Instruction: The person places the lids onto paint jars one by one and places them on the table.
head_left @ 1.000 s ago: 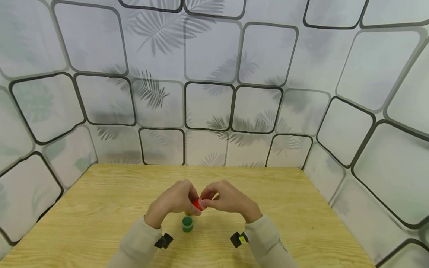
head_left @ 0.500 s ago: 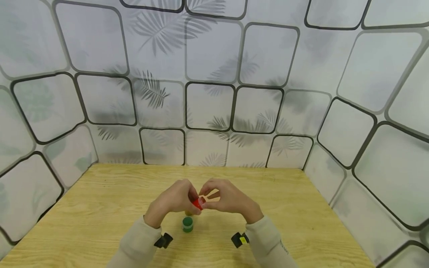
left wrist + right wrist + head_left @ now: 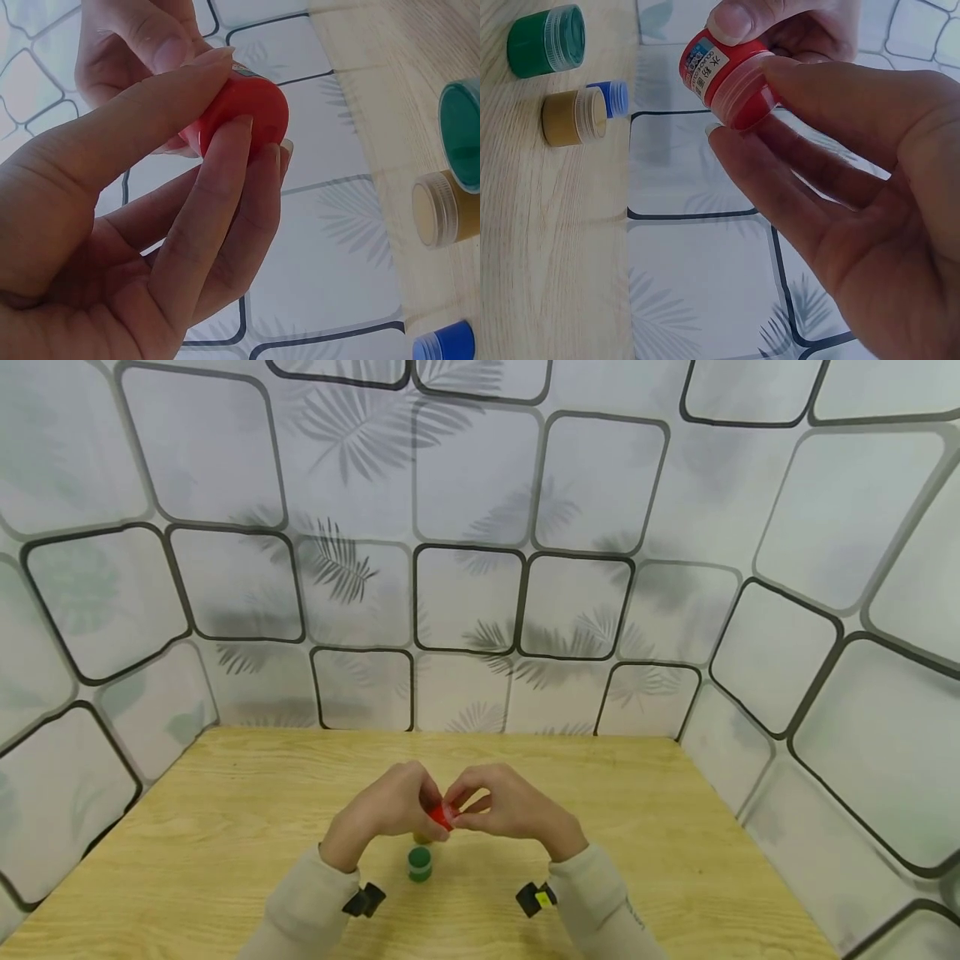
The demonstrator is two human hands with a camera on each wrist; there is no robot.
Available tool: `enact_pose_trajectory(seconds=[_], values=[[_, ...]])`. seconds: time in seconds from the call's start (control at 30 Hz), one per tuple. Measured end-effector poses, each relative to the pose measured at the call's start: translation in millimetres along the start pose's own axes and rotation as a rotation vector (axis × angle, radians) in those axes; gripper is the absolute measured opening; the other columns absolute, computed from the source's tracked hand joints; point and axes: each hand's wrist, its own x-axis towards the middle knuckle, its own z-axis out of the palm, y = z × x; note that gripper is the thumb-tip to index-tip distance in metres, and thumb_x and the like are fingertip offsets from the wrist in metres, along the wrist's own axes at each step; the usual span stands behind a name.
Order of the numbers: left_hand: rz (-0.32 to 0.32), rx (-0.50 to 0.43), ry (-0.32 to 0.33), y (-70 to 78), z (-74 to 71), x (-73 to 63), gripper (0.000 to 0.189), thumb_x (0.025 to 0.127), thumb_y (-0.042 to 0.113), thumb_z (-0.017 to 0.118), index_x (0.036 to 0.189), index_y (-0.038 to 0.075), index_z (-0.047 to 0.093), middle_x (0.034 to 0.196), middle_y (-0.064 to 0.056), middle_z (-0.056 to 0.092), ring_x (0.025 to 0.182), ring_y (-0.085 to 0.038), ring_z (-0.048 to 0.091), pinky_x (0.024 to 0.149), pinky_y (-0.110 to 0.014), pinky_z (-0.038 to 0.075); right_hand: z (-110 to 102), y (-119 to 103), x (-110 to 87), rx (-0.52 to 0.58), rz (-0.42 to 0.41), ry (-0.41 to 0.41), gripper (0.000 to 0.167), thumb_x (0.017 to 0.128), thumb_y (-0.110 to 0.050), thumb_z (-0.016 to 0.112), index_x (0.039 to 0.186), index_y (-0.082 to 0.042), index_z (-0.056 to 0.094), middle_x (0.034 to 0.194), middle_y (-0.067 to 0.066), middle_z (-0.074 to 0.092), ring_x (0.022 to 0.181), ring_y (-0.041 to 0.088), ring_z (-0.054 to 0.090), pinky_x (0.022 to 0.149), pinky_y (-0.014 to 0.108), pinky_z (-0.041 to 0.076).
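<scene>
My left hand [image 3: 393, 802] grips a small red paint jar [image 3: 262, 109] above the table, its thumb and fingertips against the jar's body and base. My right hand [image 3: 510, 802] meets it from the other side. The right thumb and fingertips pinch about the jar's clear lid [image 3: 741, 88]. In the right wrist view the jar lies tilted, with a printed label on its side and red showing through the lid. The head view shows only a bit of red between the hands.
On the wooden table [image 3: 285, 793] stand a green paint jar [image 3: 419, 863], an ochre paint jar [image 3: 562, 120] and a blue paint jar [image 3: 616, 99], close together below the hands. A patterned curtain [image 3: 465, 602] encloses the back and sides.
The right fingers lifted off the lid half a second ago, showing more of the jar, and are now closed on it again. The left hand and table jars stay put.
</scene>
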Motion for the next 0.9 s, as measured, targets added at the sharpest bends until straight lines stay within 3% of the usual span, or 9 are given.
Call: enact_pose_trajectory(seconds=[0.57,0.9], values=[[0.008,-0.02,-0.015,-0.3,2.7,-0.4,0.011,0.076,0.009,0.09,0.077,0.01,0.08,0.069,0.002,0.073,0.059,-0.011,0.063,0.057,-0.028,0.053,1.6,0.2,0.0,-0.066,0.073,0.006,0.016,0.098,-0.018,0.071,0.108,-0.008,0.077,0.104,0.007,0.079,0.086,0.005,0.073,0.078,0.019,0.059],[-0.031,-0.02,0.001,-0.4,0.3,1.2,0.013,0.075,0.009,0.091,0.077,0.008,0.078,0.07,0.0,0.073,0.062,-0.012,0.063,0.06,-0.028,0.054,1.0,-0.4,-1.2,-0.009,0.012,0.02,0.028,0.092,-0.006,0.076,0.119,-0.007,0.07,0.116,0.01,0.072,0.106,0.021,0.072,0.084,0.024,0.061]])
